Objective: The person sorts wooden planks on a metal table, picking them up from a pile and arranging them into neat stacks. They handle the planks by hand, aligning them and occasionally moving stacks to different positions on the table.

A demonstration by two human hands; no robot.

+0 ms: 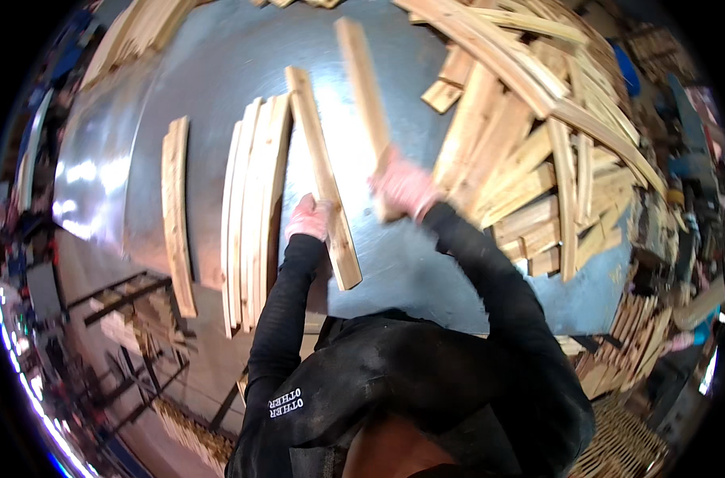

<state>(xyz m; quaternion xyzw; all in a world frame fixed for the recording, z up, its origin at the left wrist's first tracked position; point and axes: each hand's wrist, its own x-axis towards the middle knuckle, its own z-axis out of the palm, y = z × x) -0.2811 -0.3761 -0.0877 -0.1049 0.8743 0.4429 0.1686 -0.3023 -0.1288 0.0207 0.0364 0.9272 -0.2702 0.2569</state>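
Observation:
My left hand [308, 217] is closed at the left edge of a narrow wooden board [318, 151], which lies slanted on the metal table [211, 56]. To its right, my right hand [406, 185] grips the lower part of another wooden board [362, 84]. That hand and its board are smeared by motion, and the fingers' exact hold is hard to make out. Left of my left hand, several boards [255, 199] lie side by side in a row. A single board [176, 207] lies farther left, its near end reaching past the table's edge.
A large jumbled pile of boards [506, 135] covers the table's right side. More boards [143, 32] lie at the far left. Below the table's near left edge stands a dark metal frame [123, 303] with stacked wood. Another wood stack [629, 334] is at the lower right.

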